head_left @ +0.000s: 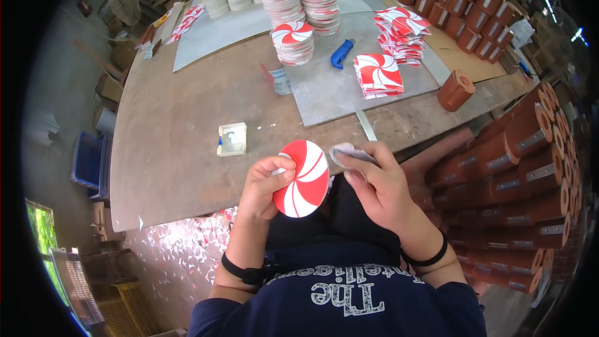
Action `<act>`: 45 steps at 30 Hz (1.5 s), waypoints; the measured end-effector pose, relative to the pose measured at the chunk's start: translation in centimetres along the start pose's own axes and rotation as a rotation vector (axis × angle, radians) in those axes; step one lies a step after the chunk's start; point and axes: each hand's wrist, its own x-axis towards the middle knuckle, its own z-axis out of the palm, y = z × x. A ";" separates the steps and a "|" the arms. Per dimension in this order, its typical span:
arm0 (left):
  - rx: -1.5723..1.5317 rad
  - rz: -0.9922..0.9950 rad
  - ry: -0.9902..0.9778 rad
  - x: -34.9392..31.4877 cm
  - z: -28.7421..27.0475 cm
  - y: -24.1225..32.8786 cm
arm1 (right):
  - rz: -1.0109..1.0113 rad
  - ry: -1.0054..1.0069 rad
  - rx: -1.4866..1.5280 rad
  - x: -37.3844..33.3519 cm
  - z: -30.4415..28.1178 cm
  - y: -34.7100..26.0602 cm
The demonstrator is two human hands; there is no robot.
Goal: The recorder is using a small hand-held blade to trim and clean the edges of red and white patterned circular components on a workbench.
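My left hand (265, 184) pinches a round disc (302, 181) with a red and white swirl face, held upright over the table's front edge. The thumb lies on its face and the fingers go behind it. Just right of the disc, my right hand (380, 187) is closed on a small folded grey piece (350, 152) that looks like sandpaper. A slight gap separates this piece from the disc's rim.
Past my hands stand stacks of swirl discs (292, 43), square swirl sheets (379, 76), a blue-handled cutter (342, 54) and a small white tray (232, 139). Brown cylinders (456, 90) are piled at the right. Paper scraps (181, 256) litter the floor.
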 end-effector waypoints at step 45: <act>-0.052 0.087 0.060 0.3 0.3 0.2 | -0.094 0.078 -0.080 1.2 1.1 -1.0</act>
